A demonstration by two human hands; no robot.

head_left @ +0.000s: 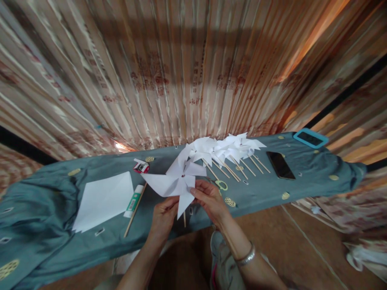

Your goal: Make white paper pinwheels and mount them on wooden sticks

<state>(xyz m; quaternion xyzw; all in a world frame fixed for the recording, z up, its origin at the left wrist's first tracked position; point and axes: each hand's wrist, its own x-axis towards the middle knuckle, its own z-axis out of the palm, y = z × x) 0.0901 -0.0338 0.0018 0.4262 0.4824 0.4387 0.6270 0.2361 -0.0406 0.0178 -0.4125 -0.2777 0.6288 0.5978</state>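
Observation:
A white paper pinwheel (173,183) is held up above the cloth, its blades spread around a small pin at the centre. My right hand (210,201) pinches a blade on its right side, thumb in front. Below the left blade, my left hand (163,215) is closed at the pinwheel's lower edge, with its fingertips partly hidden behind the paper. A thin wooden stick (184,219) shows beneath the pinwheel. Just left of my hands lie a glue stick (134,201) with a green label and another wooden stick (135,210).
Several finished pinwheels (238,145) lie in a row at the back. Scissors (222,185) with yellow-green handles are near them. White paper sheets (104,199), a small red-and-white item (141,166), a phone (280,165) and a blue-framed device (310,138) rest on the green cloth (263,191).

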